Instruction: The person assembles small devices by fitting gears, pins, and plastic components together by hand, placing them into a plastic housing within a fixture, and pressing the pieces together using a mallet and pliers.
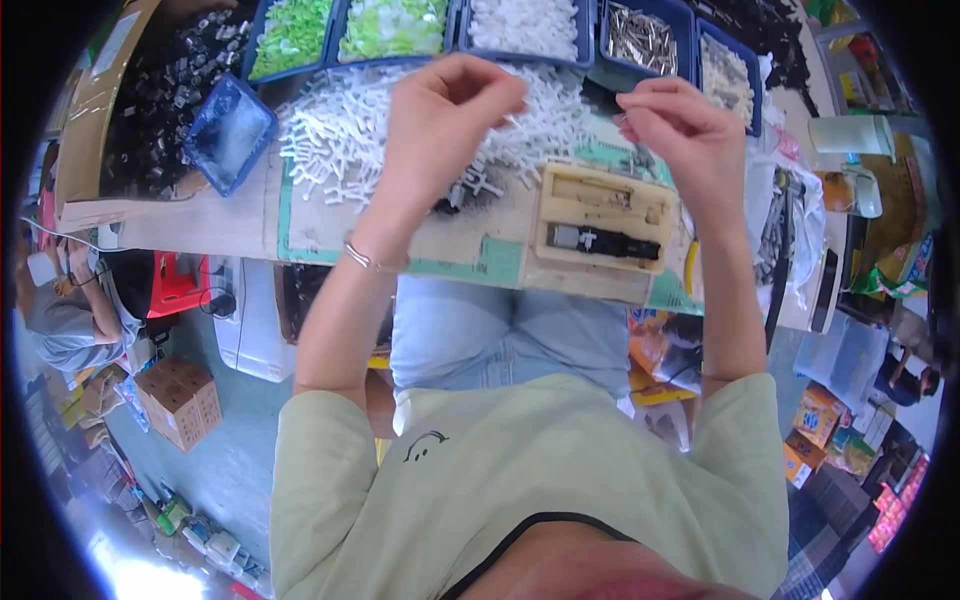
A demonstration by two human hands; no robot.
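My left hand (445, 118) is raised over a heap of white branching plastic pieces (335, 135), its thumb and fingers curled together. Whatever lies in that pinch is too small or hidden to name. My right hand (685, 125) hovers in front of a blue bin of silvery metal pins (640, 42), closed at the fingertips. A thin, slightly shiny bit shows there, too blurred to name. Between and below the hands, a cream-coloured holder (552, 212) lies on the table and bears a black-and-silver tool (605, 241). Small dark pieces (455, 195) lie near my left wrist.
Blue bins along the back hold green pieces (290, 35), light-green pieces (392, 28), white pieces (522, 28) and cream pieces (725, 80). A tilted blue tray (230, 140) and a cardboard box (85, 130) with clear pieces stand left. Another person (75, 320) sits far left.
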